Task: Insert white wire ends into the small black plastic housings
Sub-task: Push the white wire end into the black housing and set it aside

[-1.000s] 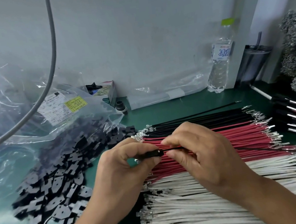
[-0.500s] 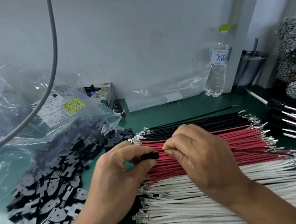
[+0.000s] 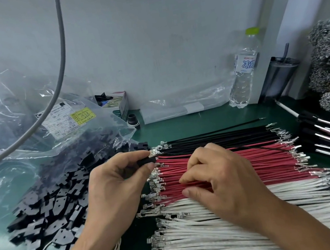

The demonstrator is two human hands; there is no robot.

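Two hands are at work over the green surface (image 3: 201, 120). Left hand (image 3: 113, 188) pinches one small black plastic housing (image 3: 146, 161) between thumb and forefinger; a thin black wire (image 3: 246, 147) runs from it rightward across the red wires toward the right edge. Right hand (image 3: 223, 178) rests fingers-down on the red wire bundle (image 3: 260, 167), fingers loosely curled; whether it pinches a wire cannot be told. White wire bundle (image 3: 226, 234) lies along the near edge, just below the right hand, long axes running left to right, crimped metal ends facing left toward the held housing. Judgement: the right hand is nearer and must draw one white wire leftward, end-first, in line with the housing. Counts: one housing held, loose black housings (image 3: 51, 211) in a heap at left too many to count; three wire bundles, black (image 3: 214, 138), red, white.
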